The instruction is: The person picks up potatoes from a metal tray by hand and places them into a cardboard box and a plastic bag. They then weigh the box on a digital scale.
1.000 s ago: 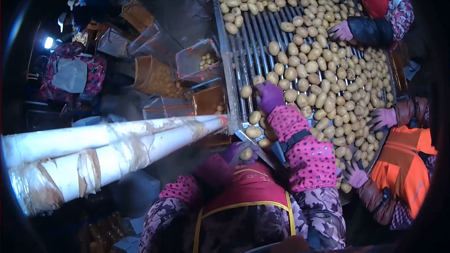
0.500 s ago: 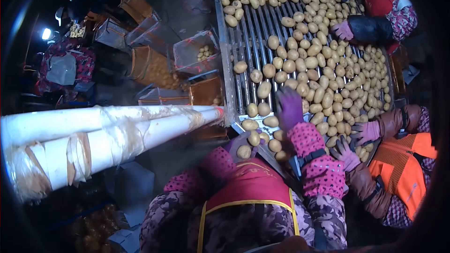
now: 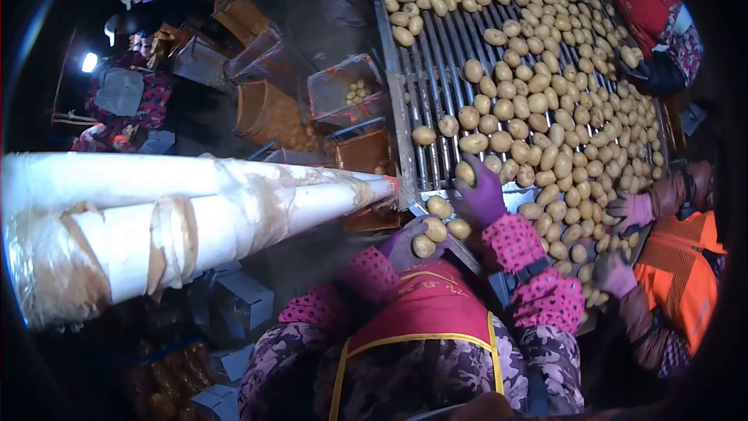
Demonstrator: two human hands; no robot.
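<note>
My left hand [image 3: 405, 244], in a purple glove, sits at the near corner of the metal roller table [image 3: 431, 78] and cups two potatoes [image 3: 428, 237]. My right hand [image 3: 481, 191], also purple-gloved, rests on the rollers near the table's front edge, its fingers closed around a potato [image 3: 465, 172]. A further potato [image 3: 439, 206] lies between the two hands. Many loose potatoes [image 3: 545, 101] cover the right and far parts of the rollers. My pink spotted sleeves and red apron [image 3: 421, 304] fill the bottom centre.
Two thick white pipes [image 3: 164, 218] cross from the left to the table corner. Open boxes with potatoes [image 3: 343, 93] stand left of the table. A co-worker in orange [image 3: 678, 273] sorts at right; another [image 3: 654, 8] works at far right; a third [image 3: 125, 86] stands at far left.
My right hand drew back from mid-table toward the front edge and closed on a potato. My left hand stayed at the corner and now holds two potatoes. The view shifted slightly.
</note>
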